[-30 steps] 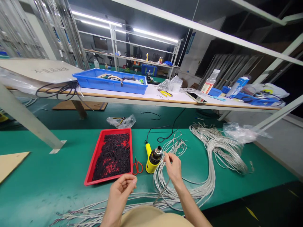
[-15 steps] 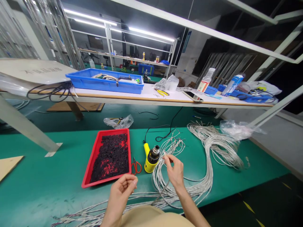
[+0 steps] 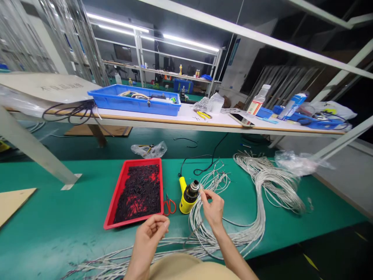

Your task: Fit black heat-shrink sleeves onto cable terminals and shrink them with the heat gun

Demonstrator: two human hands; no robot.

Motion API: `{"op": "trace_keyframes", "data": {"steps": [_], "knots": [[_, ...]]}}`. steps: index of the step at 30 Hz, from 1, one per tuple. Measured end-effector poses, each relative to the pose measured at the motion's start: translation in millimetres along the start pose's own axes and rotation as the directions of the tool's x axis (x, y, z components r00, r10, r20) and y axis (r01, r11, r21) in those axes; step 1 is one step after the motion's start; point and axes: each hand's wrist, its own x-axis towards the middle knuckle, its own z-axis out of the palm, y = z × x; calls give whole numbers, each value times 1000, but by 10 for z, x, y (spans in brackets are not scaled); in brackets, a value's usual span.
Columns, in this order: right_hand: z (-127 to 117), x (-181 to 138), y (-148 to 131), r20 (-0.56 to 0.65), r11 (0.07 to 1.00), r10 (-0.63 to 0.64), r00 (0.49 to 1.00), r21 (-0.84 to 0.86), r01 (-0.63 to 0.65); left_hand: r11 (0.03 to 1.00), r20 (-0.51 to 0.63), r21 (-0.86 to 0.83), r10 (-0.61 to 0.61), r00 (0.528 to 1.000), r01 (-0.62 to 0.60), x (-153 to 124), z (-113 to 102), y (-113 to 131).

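Observation:
My right hand [image 3: 213, 208] pinches the end of a grey wire right at the metal nozzle of a yellow heat gun [image 3: 188, 194] that stands on the green bench. The wire runs down from the pinch to the bundle of grey wires [image 3: 233, 233] looped across the bench. My left hand [image 3: 151, 233] hovers near the front edge, fingers curled together; whatever is in them is too small to make out. A red tray [image 3: 110, 216] filled with short black tube pieces lies to the left of the gun, with red-handled scissors [image 3: 169, 205] between them.
More grey wire coils [image 3: 271, 179] and a clear plastic bag [image 3: 297, 163] lie at the right. A raised white shelf [image 3: 175, 118] carries a blue bin [image 3: 134, 102], a phone, bottles and bags. A slanted frame leg [image 3: 35, 151] and a cardboard sheet [image 3: 11, 202] sit at the left.
My right hand has brought the wire end a little closer to the heat gun's nozzle. The left hand has stayed where it was; the view has shifted slightly.

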Motion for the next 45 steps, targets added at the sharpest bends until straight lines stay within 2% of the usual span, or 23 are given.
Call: {"op": "trace_keyframes", "data": {"steps": [26,38,45], "knots": [[-196,-108,51,35,988,132,991,75,-134,1000,21,10,-20,1000,19,-10,40,11],[24,2,-28,61,988,119,991,89,-125,1000,-18,10,-6,1000,6,-18,-1,6],[24,64,-55,92,994,94,991,54,-99,1000,-9,31,3,1000,-3,-15,-2,3]]}}
